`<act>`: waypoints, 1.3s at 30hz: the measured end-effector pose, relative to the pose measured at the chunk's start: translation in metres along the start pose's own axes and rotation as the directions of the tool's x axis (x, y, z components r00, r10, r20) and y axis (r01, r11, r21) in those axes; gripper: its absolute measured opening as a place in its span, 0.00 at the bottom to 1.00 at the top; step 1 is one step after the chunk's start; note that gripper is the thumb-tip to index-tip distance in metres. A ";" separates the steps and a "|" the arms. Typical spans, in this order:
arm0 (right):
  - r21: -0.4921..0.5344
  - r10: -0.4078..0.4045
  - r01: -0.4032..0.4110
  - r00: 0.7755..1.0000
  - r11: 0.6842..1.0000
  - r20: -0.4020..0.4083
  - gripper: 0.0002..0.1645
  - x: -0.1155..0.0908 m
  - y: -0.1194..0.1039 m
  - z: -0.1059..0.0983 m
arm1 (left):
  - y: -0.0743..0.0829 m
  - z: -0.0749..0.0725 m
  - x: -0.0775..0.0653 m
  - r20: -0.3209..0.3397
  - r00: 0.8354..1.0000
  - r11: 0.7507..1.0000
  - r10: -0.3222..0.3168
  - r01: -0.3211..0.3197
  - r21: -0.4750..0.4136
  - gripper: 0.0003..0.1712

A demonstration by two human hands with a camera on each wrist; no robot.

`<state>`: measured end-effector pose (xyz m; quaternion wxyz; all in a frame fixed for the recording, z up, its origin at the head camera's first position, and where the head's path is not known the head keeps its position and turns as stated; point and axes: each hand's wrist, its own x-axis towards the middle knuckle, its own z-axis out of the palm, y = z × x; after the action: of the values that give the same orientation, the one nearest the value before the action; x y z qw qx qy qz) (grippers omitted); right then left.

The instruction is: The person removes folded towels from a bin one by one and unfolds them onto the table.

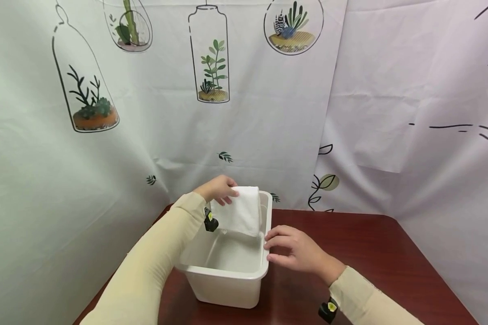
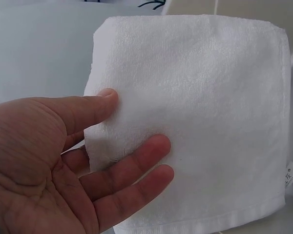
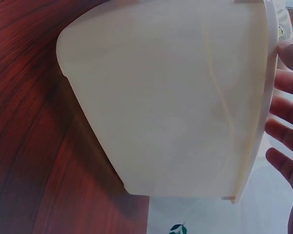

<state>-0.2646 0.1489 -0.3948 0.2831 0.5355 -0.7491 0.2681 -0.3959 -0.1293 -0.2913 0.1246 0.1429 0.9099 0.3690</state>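
A folded white towel (image 1: 241, 212) hangs inside the far part of a white plastic bin (image 1: 227, 272). My left hand (image 1: 219, 189) pinches the towel by its left edge. In the left wrist view, the thumb (image 2: 95, 108) lies across the towel's near face, two fingers show in front of it and others pass behind. A small printed tag (image 2: 292, 174) sticks out at the towel's right side. At the bin's right rim, my right hand (image 1: 294, 250) rests its loosely bent fingertips, seen along the rim (image 3: 269, 83) in the right wrist view.
The bin stands on a dark reddish-brown table (image 1: 341, 253). A white curtain (image 1: 268, 131) printed with plants in glass jars hangs behind the table and along its sides. Each wrist wears a small black camera, such as the right one (image 1: 327, 310).
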 end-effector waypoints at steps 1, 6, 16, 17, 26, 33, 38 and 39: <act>0.002 0.002 -0.002 1.000 1.000 -0.001 0.10 0.000 0.000 0.000 | 0.002 -0.001 0.001 0.000 1.000 1.000 0.005 -0.005 0.003 0.15; 0.006 0.014 -0.014 1.000 1.000 0.009 0.10 0.000 0.001 0.000 | 0.015 -0.008 0.002 0.001 1.000 0.999 0.029 -0.029 0.021 0.13; -0.002 0.017 -0.017 1.000 1.000 0.019 0.10 0.001 -0.001 -0.001 | 0.049 -0.021 -0.001 -0.028 0.999 0.997 0.044 -0.042 0.071 0.18; -0.005 0.017 -0.017 1.000 1.000 0.019 0.10 0.001 -0.001 -0.001 | 0.052 -0.022 -0.001 -0.031 0.998 0.996 0.047 -0.044 0.074 0.18; -0.028 -0.002 0.003 0.999 1.000 0.041 0.09 0.003 -0.002 -0.006 | 0.085 -0.031 -0.007 -0.010 0.998 0.993 0.065 -0.063 0.099 0.19; -0.039 -0.022 0.023 0.999 0.999 0.045 0.10 0.003 -0.003 -0.013 | 0.102 -0.032 -0.008 -0.018 0.996 0.993 0.088 -0.087 0.081 0.19; -0.057 -0.012 0.014 0.999 0.998 0.037 0.10 0.002 -0.003 -0.023 | 0.111 -0.030 -0.004 -0.034 0.993 0.992 0.111 -0.109 0.058 0.18; -0.062 -0.013 0.015 0.999 0.998 0.034 0.10 0.002 -0.003 -0.026 | 0.114 -0.029 -0.004 -0.036 0.993 0.992 0.112 -0.110 0.062 0.18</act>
<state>-0.2587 0.1647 -0.3753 0.2891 0.5359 -0.7580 0.2337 -0.3828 -0.0707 -0.1904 0.0816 0.1897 0.9134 0.3508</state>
